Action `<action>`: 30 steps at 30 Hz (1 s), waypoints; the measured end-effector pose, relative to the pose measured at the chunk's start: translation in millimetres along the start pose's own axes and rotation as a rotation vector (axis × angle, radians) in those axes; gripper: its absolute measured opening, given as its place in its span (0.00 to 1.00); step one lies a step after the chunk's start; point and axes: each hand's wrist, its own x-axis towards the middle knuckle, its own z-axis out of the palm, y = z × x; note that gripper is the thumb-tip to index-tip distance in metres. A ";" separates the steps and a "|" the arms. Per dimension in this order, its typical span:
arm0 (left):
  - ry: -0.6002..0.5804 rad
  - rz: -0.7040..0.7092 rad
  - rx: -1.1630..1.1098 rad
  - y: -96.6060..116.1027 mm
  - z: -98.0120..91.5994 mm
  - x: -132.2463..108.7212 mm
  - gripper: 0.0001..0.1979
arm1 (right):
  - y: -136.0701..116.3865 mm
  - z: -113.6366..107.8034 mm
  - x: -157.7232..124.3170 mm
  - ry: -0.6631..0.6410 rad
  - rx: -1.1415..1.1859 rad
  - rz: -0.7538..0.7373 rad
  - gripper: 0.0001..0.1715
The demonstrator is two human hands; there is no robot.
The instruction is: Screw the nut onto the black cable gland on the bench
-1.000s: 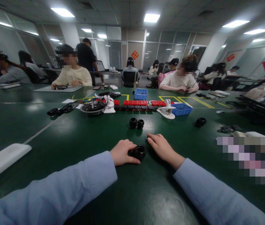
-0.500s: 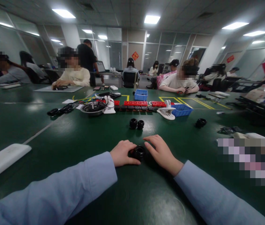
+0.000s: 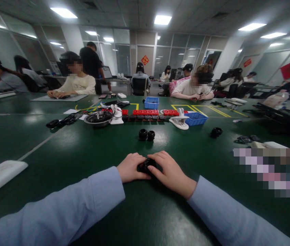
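Note:
A round black cable gland (image 3: 148,165) with a ring-like top stands on the green table in front of me. Its left side is in the grip of my left hand (image 3: 130,167), thumb in front and fingers behind. From the right, my right hand (image 3: 169,172) has its thumb and fingers closed around the top, covering part of it. Farther back, two more black glands, a larger one (image 3: 143,134) and a smaller one (image 3: 151,135), stand side by side.
Another black fitting (image 3: 216,132) lies to the right. Behind are a metal bowl (image 3: 97,123), red blocks (image 3: 145,112), a white clip stand (image 3: 180,120) and blue bins (image 3: 197,119). A white case (image 3: 3,176) lies at left. Co-workers sit across the table.
My right hand has moved left, from beside the cable gland onto it, and its fingers have closed. My left hand keeps its grip. The camera view has turned slightly right.

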 end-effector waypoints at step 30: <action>-0.007 0.003 -0.003 1.6 -1.4 -0.5 0.20 | -0.3 -0.8 0.0 0.033 0.075 -0.014 0.12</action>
